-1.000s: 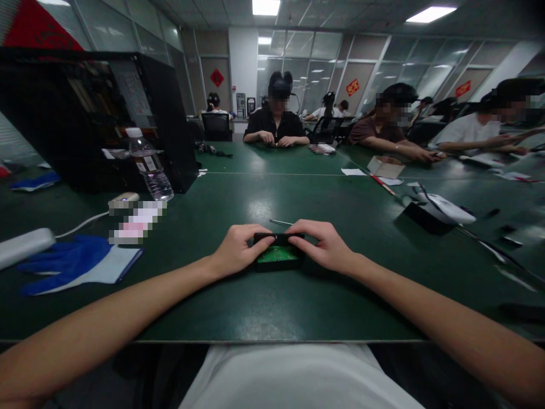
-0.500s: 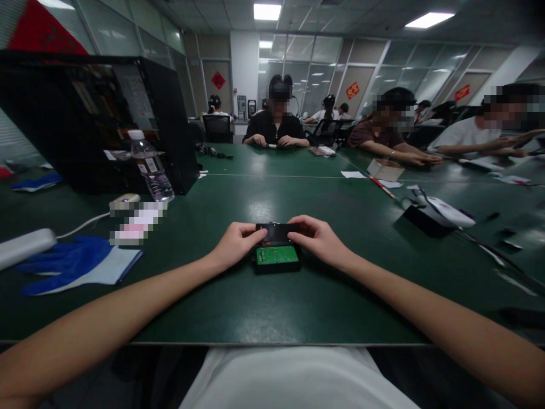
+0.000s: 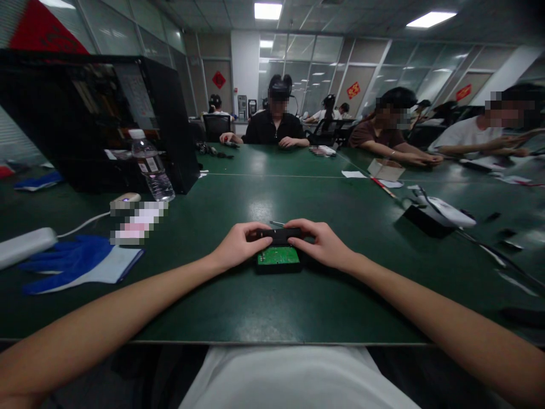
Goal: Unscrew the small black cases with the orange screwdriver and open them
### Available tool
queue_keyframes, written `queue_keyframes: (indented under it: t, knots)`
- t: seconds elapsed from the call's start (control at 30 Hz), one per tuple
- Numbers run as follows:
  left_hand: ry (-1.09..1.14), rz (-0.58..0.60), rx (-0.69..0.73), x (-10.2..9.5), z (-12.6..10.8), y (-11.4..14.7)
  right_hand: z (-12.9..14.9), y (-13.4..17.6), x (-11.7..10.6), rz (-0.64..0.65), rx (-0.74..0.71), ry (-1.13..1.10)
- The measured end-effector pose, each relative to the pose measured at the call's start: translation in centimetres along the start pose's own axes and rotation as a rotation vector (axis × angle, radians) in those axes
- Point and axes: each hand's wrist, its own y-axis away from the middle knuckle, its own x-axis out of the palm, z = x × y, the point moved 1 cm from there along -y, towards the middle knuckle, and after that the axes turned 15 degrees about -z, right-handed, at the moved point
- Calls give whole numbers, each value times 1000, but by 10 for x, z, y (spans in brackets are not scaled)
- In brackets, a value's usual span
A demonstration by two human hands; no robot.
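Between my two hands is a black cover, tilted over the far side of a small black box. My left hand pinches its left end, thumb on the near face and fingers behind. On the right end, my right hand grips it the same way. Below the cover, the black box rests on the table with a green circuit board showing inside. A thin metal rod lies just beyond the cover; its other end is hidden.
To the left are a blue and white glove, a white power strip, a water bottle and an open black computer case. A white device with cables stands at the right. Several people sit around the green table.
The cover has tipped lower toward the box, with both hands' fingers still on it. Across the table, a person's hand has moved out to the side, toward the dark cables.
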Motion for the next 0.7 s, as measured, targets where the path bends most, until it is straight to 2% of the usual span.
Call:
queue_keyframes:
  t: [0.27,0.47,0.7]
  knots:
    - [-2,71,-32,1,0,0,3,2,2,-18,52,-73]
    - [-19,-6,-8,0,0,2,0,2,4,15,94,-111]
    - [-138,-38,137,-1,-6,5,2,2,-5,79,-121,40]
